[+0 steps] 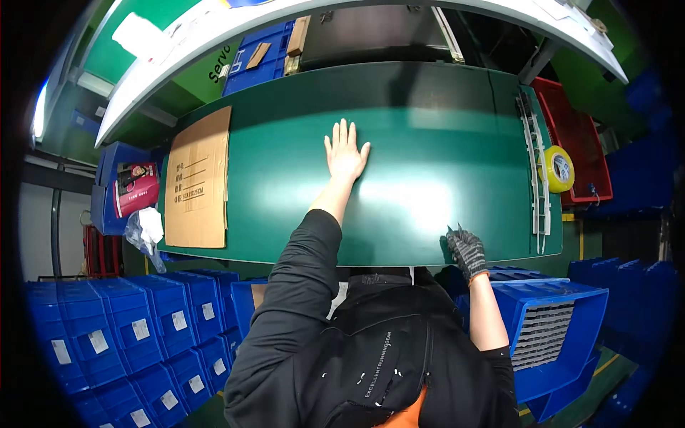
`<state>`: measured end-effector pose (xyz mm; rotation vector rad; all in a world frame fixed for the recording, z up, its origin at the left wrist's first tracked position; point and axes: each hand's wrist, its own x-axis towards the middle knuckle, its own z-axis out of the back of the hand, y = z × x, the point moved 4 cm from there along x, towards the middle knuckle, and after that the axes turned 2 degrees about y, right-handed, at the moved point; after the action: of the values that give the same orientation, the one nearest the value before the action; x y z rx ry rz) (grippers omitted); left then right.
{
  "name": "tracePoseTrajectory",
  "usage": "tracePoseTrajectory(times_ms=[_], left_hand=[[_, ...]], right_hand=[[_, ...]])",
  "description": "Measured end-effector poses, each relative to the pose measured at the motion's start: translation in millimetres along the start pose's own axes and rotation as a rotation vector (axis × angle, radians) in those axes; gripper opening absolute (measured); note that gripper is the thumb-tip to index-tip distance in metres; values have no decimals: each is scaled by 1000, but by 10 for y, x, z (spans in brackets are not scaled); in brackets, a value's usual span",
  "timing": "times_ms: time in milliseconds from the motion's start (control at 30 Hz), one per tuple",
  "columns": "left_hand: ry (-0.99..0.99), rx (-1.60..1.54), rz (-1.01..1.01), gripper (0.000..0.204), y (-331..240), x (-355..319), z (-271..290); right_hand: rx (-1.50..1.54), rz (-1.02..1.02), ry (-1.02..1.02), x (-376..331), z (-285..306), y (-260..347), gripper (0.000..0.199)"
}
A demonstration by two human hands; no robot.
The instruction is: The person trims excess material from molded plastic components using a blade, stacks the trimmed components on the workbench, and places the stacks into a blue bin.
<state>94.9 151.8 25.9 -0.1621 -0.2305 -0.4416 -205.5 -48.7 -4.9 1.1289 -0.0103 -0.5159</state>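
Note:
My bare left hand (344, 153) lies palm down on the green tabletop (292, 178), its fingers stretched out and slightly spread, with nothing in it. Near the front edge on the right is my right hand (467, 253), in a grey striped knit glove with an orange cuff. Its fingers are curled together, and small dark pointed tips show at their ends. Whether these belong to a held tool or to the glove I cannot make out. Folded flat cardboard (198, 182) rests at the table's left end. White slotted strips (535, 167) lie along the right end.
A yellow tape roll (559, 170) sits beside the strips, next to a red bin (574, 135). Blue crates (118, 314) are stacked at lower left. A blue crate (531, 378) at lower right holds grey ridged parts (546, 335). A white shelf edge (235, 50) crosses the far side.

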Motion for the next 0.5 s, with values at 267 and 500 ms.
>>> tracePoseTrajectory(times_ms=[267,500], left_hand=[[161,-17,-25,68,167,496,-300],[211,23,-122,69,377,62,-188]], right_hand=[[573,-450,-44,-110,28,21,18],[577,-402,-5,145,-10,67,14]])
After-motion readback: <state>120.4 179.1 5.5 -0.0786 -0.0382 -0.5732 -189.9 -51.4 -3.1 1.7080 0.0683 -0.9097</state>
